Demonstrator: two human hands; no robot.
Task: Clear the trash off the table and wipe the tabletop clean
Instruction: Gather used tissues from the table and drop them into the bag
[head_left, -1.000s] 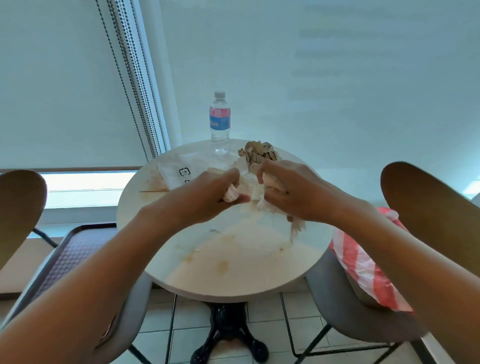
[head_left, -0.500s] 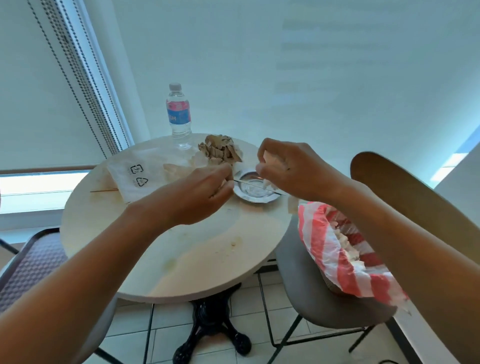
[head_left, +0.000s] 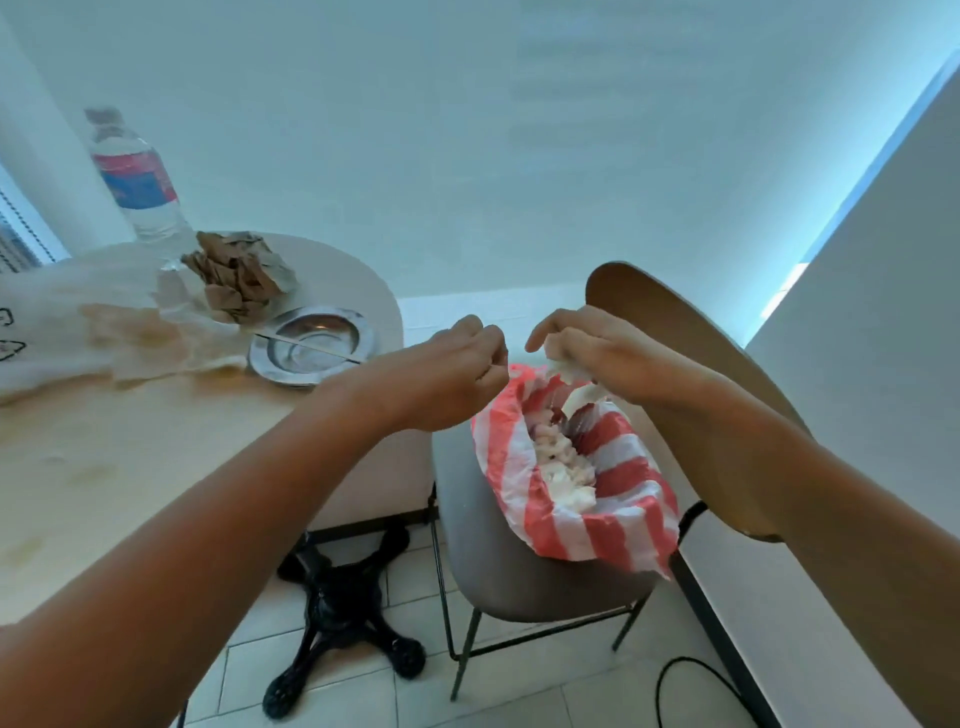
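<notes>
A red-and-white striped plastic bag (head_left: 597, 514) sits open on a grey chair seat (head_left: 498, 566) to the right of the table, with white crumpled tissues inside. My right hand (head_left: 597, 351) grips a wad of white tissue (head_left: 576, 384) just above the bag's mouth. My left hand (head_left: 462, 374) has its fingers curled at the bag's raised left rim and seems to pinch it. The round pale tabletop (head_left: 156, 431) shows brownish stains. On it lie stained white paper (head_left: 104, 322), crumpled brown paper (head_left: 239, 275) and a metal dish (head_left: 311, 345) with a thin skewer across it.
A water bottle (head_left: 137, 182) stands at the table's far side. The chair's brown backrest (head_left: 691, 353) rises behind my right arm. The table's black iron foot (head_left: 337, 618) and a black cable (head_left: 691, 680) are on the tiled floor.
Both hands moved right, from over the table to above the striped bag on the chair, the right one carrying the tissue wad. The view swung right with them.
</notes>
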